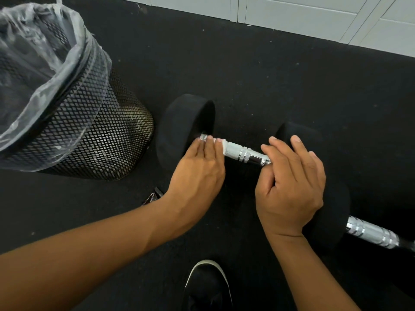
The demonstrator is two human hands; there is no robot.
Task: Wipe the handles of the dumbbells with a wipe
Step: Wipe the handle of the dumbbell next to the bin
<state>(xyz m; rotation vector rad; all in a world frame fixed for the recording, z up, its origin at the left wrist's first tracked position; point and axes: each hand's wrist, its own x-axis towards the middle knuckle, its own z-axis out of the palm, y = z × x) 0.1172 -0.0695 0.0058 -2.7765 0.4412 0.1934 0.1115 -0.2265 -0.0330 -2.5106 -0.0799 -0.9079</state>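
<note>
Dumbbells on the black rubber floor (258, 70), two of them, and the nearer-centre dumbbell (184, 129) lies slantwise just beside the bin, its chrome handle (243, 154) running between two black heads. Biggest thing in shot is the black mesh waste bin (94, 135) at the left, clear plastic liner (33, 70) folded out over its rim. Along the top edge runs a pale panelled wall (314, 12).

Second dumbbell (332, 212) sits lower right, one black head just behind the right wrist, its own chrome handle (372, 234) reaching off toward the frame edge.

Now the hands. Left hand (197, 167) is down at the left end of the first handle, fingers curled over the bar right against the head, pressing a white wipe (221, 143) onto the metal; a strip of it shows just past the fingertips. Right hand (289, 182) is over the other end of the same handle, fingers loosely bent across the bar and the far head; whether it truly grips the bar I cannot tell.

Bottom centre, a black shoe (208, 286) with a white sole edge. Near the left wrist, a small shiny dark scrap (155, 195) on the floor, too small to identify.
</note>
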